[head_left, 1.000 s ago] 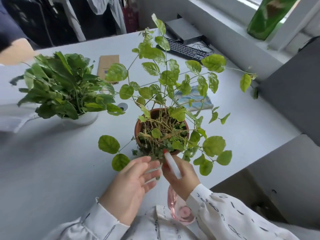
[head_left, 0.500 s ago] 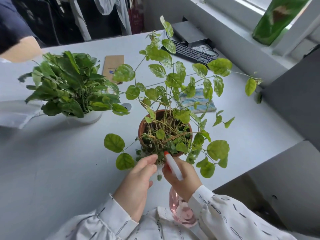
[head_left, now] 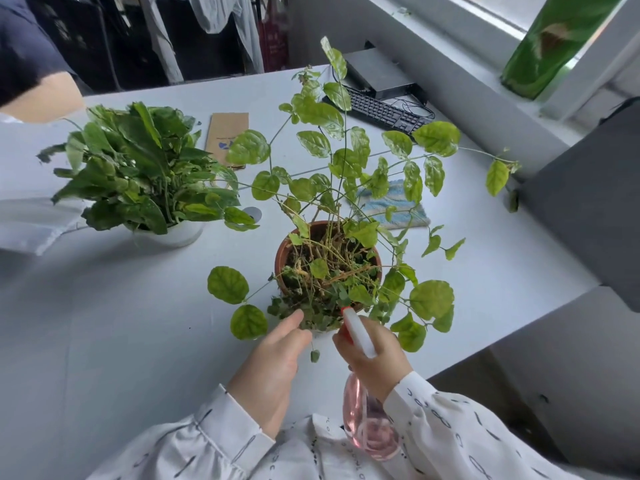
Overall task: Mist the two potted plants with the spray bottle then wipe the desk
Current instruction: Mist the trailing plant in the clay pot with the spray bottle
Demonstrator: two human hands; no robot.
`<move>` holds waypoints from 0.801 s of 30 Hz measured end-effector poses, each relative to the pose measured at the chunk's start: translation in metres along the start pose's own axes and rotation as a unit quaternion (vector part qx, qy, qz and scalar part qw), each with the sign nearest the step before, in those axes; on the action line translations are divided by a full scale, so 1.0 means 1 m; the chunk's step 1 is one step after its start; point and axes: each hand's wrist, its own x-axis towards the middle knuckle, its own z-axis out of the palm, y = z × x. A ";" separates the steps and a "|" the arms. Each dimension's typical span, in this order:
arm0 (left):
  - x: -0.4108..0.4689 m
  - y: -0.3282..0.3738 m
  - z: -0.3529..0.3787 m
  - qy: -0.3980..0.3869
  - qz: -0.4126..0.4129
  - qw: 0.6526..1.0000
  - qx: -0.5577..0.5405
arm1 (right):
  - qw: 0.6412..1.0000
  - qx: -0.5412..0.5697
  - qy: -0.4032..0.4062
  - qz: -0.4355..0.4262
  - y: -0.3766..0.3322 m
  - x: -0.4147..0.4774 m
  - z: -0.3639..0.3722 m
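Note:
A leggy plant with round leaves grows from a terracotta pot (head_left: 282, 254) at the middle of the white desk (head_left: 104, 323). My right hand (head_left: 375, 362) grips a pink spray bottle (head_left: 367, 431), whose white head and red nozzle point at the pot's near side. My left hand (head_left: 273, 365) reaches toward the pot's near rim, fingertips among the low leaves, holding nothing that I can see. A second, bushy dark-green plant in a white pot (head_left: 173, 233) stands at the left. A blue striped cloth (head_left: 401, 209) lies behind the terracotta pot.
A black keyboard (head_left: 381, 112) and a grey box (head_left: 377, 76) sit at the desk's far right corner. A brown card (head_left: 225, 133) lies at the back. Another person's arm (head_left: 38, 95) is at far left. The desk's edge drops off at right.
My left hand has moved forward from beside the bottle, its fingertips now in the low leaves at the pot's rim. The right hand keeps the bottle aimed at the pot.

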 end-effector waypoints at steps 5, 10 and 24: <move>0.001 -0.002 -0.003 0.002 0.010 1.000 -0.003 | 0.997 -0.039 -0.039 -0.053 -0.006 0.000 0.011; 0.001 -0.006 -0.006 0.003 0.017 1.000 0.000 | 0.997 -0.077 -0.027 -0.003 -0.012 0.011 0.026; -0.006 -0.002 0.002 -0.023 0.010 0.999 -0.027 | 0.998 -0.036 0.029 -0.043 0.004 -0.011 -0.001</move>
